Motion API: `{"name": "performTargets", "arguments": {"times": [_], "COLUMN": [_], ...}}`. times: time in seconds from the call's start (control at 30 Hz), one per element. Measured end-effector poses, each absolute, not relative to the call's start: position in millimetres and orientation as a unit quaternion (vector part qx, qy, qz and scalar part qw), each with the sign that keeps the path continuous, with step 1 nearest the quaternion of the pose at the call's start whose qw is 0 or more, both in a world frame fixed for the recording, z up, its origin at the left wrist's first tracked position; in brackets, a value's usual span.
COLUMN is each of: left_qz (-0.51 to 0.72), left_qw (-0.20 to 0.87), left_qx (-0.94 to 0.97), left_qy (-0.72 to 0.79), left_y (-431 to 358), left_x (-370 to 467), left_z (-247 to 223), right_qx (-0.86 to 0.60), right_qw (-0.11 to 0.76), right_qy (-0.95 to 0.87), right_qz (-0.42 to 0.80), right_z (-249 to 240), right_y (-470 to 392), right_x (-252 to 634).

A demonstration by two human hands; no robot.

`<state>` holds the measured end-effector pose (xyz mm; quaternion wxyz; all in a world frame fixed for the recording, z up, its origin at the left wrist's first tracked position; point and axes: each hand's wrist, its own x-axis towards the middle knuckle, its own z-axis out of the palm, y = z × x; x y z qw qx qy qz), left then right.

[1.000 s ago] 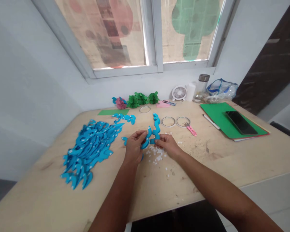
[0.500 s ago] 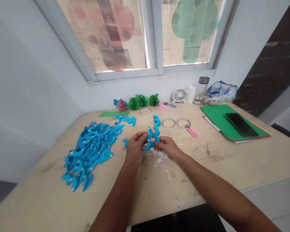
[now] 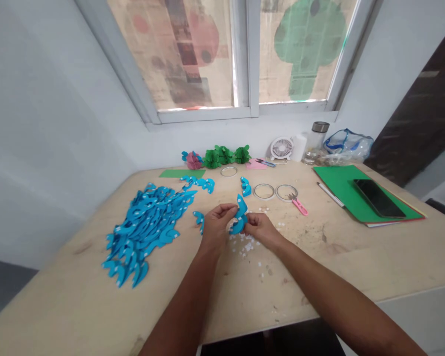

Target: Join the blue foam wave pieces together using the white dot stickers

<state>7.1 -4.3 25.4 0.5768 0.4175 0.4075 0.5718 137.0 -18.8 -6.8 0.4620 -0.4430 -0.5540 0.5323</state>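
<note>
Between my two hands is a pair of blue wavy cutouts [image 3: 239,226], now overlapping so that they look almost like one. My left hand [image 3: 218,223] pinches them at the left side, thumb and fingers closed. From the right, my right hand [image 3: 262,229] grips their lower edge, its fingertips partly hidden. White scraps [image 3: 247,245] lie scattered on the table just below. Left of my hands spreads a large pile of similar blue cutouts [image 3: 148,217] with small white squares on them. One more blue cutout [image 3: 199,218] lies partly behind my left hand.
Behind my hands lie blue cutouts [image 3: 245,187], metal rings [image 3: 264,199] and pink-handled scissors [image 3: 300,206]. Green paper ornaments [image 3: 225,155], a small fan [image 3: 282,148] and a glass bottle [image 3: 314,148] stand by the wall. A phone [image 3: 378,198] rests on green sheets [image 3: 333,174].
The two blue cutouts, held side by side and spread apart before, are now brought together into an overlap. The whole view has shifted slightly, moving the scene to the right.
</note>
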Motion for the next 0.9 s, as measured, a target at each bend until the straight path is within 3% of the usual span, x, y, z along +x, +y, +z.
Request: {"name": "performTargets", "arguments": {"times": [0.27, 0.53, 0.9], "left_qz": [0.599, 0.604, 0.597], "left_qw": [0.496, 0.458, 0.438], "left_qx": [0.455, 0.452, 0.483], "left_qy": [0.434, 0.471, 0.469], "left_y": [-6, -4, -2], "left_x": [9, 9, 14], "left_z": [29, 27, 20], "right_qx": [-0.443, -0.490, -0.487], "right_qw": [0.465, 0.555, 0.542], "right_qy": [-0.563, -0.538, -0.564], "right_qz": [0.520, 0.403, 0.389], "right_z": [-5, 6, -4], "right_y": [-20, -23, -21], "right_x": [137, 138, 136]}}
